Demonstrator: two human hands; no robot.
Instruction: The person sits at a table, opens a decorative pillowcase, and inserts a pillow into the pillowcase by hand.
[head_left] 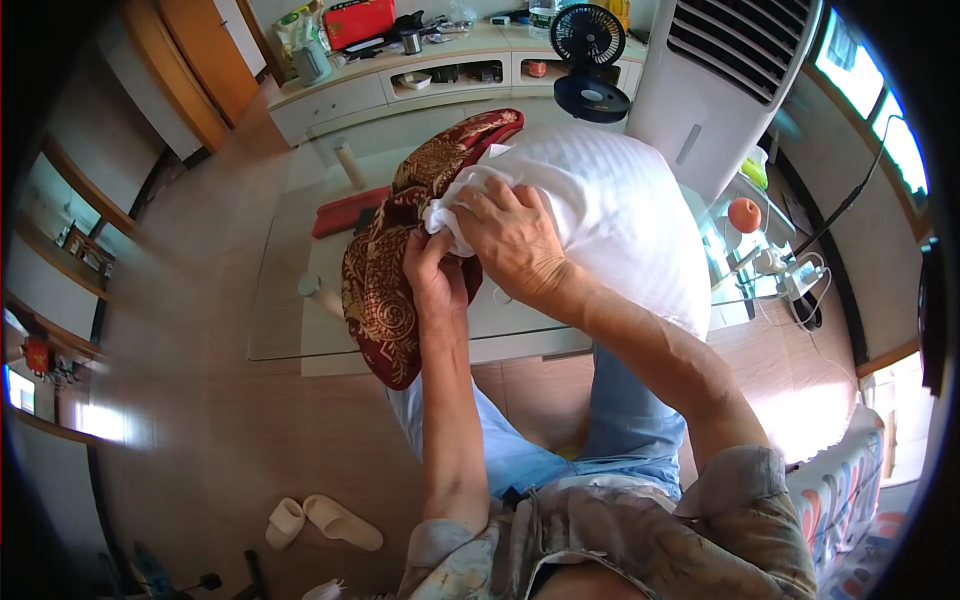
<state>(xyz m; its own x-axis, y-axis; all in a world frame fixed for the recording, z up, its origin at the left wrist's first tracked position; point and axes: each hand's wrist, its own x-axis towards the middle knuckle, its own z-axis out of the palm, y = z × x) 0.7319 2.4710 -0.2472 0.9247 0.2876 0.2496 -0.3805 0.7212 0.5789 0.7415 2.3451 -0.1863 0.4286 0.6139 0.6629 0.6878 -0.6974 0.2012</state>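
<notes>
A plump white cushion (625, 225) with faint stripes rests on the glass table in front of me. On its left lies a dark red cushion cover (385, 290) with a gold pattern, bunched up against the cushion's gathered end. My right hand (515, 235) is closed on the white fabric at that end, its fingers curled over the folds. Just below and to the left, my left hand (438, 275) pinches at the meeting of the cover's edge and the white fabric. Its fingertips are partly hidden in the cloth.
Beneath the cushion is a glass table (290, 345). A red object (345, 212) lies beside the cover. Behind stand a black fan (590, 60), a white air cooler (715, 90) and a cluttered low cabinet (330, 105). Slippers (340, 522) lie on the floor; cables and a power strip (800, 280) are at right.
</notes>
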